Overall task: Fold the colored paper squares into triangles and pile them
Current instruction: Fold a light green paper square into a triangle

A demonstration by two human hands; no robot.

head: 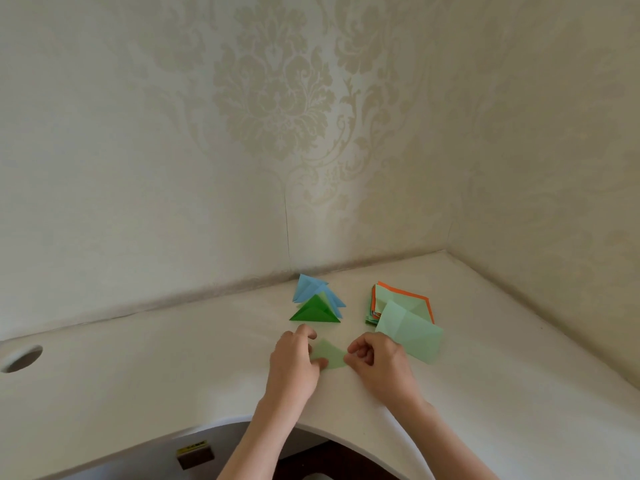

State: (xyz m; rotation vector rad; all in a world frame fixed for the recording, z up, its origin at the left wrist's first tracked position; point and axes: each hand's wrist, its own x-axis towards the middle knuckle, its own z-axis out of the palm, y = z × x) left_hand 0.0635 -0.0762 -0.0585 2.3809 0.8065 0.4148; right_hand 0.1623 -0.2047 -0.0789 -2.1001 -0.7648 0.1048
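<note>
Hands close together on white counter [173, 358]. Left hand [294, 362] and right hand [379, 363], fingers curled, pinching opposite edges of small pale green folded paper triangle [330, 356] lying flat between them. Beyond, pile of blue and green folded triangles [317, 304]; right of it, stack of unfolded coloured paper squares [401, 306], pale green creased sheet [412, 334] on top.

Both hands' grip [335, 355] on pale green folded paper [330, 355]
</note>
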